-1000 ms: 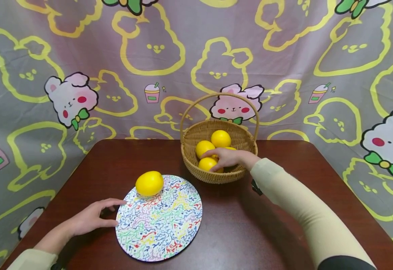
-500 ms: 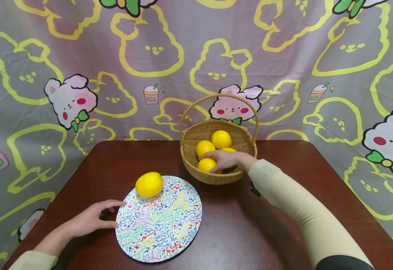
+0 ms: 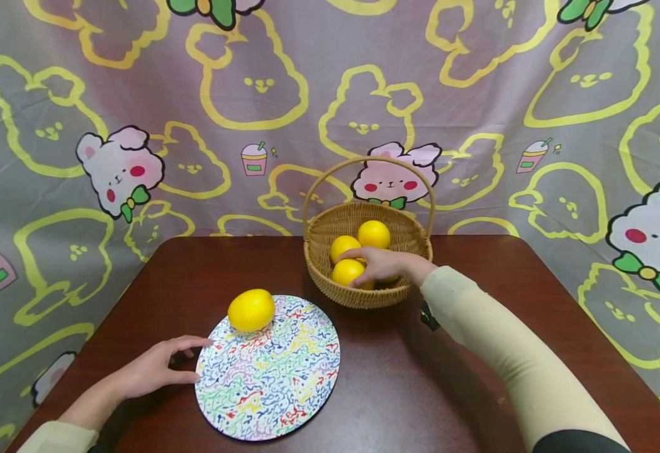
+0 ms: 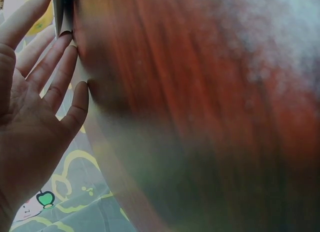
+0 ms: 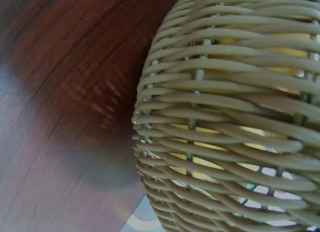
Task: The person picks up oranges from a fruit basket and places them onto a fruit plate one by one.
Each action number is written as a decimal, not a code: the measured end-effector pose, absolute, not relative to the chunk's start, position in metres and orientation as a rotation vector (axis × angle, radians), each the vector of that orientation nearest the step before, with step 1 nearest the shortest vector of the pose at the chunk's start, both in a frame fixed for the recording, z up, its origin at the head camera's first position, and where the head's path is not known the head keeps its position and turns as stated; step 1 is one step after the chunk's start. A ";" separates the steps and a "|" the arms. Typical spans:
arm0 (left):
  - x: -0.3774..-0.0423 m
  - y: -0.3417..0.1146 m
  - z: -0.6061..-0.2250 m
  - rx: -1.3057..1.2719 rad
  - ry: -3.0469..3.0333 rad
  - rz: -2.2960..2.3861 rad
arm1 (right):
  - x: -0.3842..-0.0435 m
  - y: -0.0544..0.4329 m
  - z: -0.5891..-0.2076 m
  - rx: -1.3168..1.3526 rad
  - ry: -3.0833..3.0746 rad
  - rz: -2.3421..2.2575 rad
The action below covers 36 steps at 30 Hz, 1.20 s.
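Note:
My right hand (image 3: 382, 264) reaches into a wicker basket (image 3: 319, 275) and holds the front lemon (image 3: 346, 272), thumb on its near right side and fingers over its top. Two more lemons lie behind it, one at the left (image 3: 342, 245) and another farther back (image 3: 374, 234). My left hand (image 3: 151, 368) lies beside a round board (image 3: 273, 377) patterned with coloured squiggles, its thumb and fingertips at the left rim. In the left wrist view the fingers of this hand (image 4: 35, 102) are nearly straight. One lemon (image 3: 251, 310) lies on the board's far left part.
The basket's tall handle (image 3: 368, 160) arches above the lemons. A dark red-brown table (image 3: 386, 390) carries everything, and a cartoon-print cloth (image 3: 284, 75) hangs behind it. Woven basket wall (image 5: 225, 112) fills much of the right wrist view, with yellow showing through its gaps.
The front lemon has risen slightly in my right hand. Yellow fruit that showed behind this hand is now mostly hidden. My left hand and the lemon on the board have stayed put.

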<state>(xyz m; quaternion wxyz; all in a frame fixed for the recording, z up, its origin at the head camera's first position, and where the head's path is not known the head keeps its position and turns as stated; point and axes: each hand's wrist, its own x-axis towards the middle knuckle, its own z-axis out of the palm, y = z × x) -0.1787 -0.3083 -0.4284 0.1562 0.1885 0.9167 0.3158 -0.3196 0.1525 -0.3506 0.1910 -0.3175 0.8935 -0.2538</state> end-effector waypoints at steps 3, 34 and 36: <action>-0.179 -0.308 -0.429 0.541 2.624 0.897 | -0.319 0.154 -0.347 -0.900 2.516 -0.742; -0.179 -0.309 -0.427 0.526 2.647 0.873 | -0.317 0.153 -0.324 -0.950 2.492 -0.844; -0.179 -0.308 -0.427 0.523 2.646 0.876 | -0.317 0.154 -0.322 -0.959 2.484 -0.863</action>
